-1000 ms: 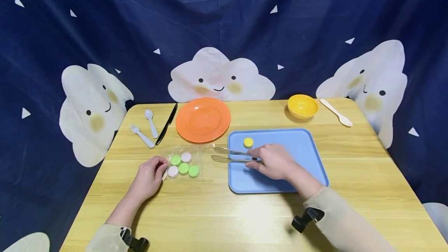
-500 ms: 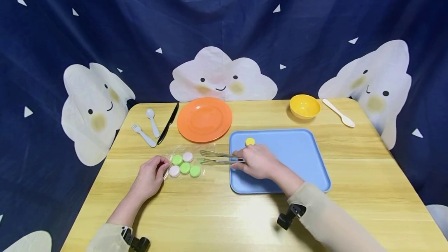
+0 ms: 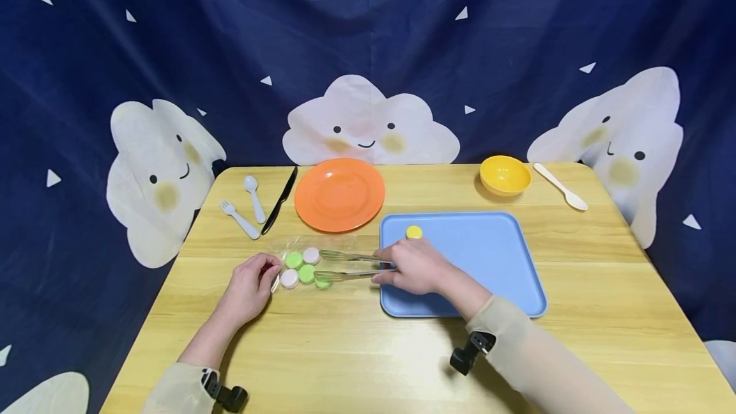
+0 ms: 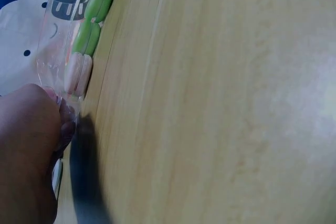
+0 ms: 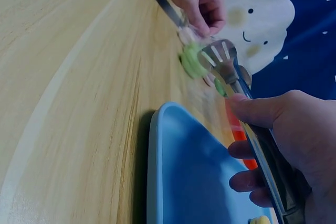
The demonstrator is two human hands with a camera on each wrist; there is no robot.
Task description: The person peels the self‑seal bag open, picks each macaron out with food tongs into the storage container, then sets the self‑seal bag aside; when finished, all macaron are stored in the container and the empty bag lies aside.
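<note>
My left hand (image 3: 250, 283) pinches the left edge of a clear plastic bag (image 4: 58, 69). Several green and pale pink macarons lie in it, among them a green macaron (image 3: 294, 260) and a pale macaron (image 3: 289, 278). My right hand (image 3: 415, 267) grips a pair of metal tongs (image 5: 251, 121) over the left side of the blue tray (image 3: 489, 260). The tongs' two slotted ends are spread apart and reach over the bag's right part, the nearer one overlapping a green macaron in the head view. A yellow macaron (image 3: 414, 232) sits on the tray just beyond my right hand.
An orange plate (image 3: 339, 195) lies behind the bag. To its left are a black knife (image 3: 280, 200), a pale spoon (image 3: 255, 200) and a pale fork (image 3: 239, 219). At the back right stand a yellow bowl (image 3: 505, 176) and a cream spoon (image 3: 560, 187).
My right hand has moved left across the tray, carrying the tongs' ends from the tray's left edge to over the macarons. My left hand keeps its pinch on the bag.
</note>
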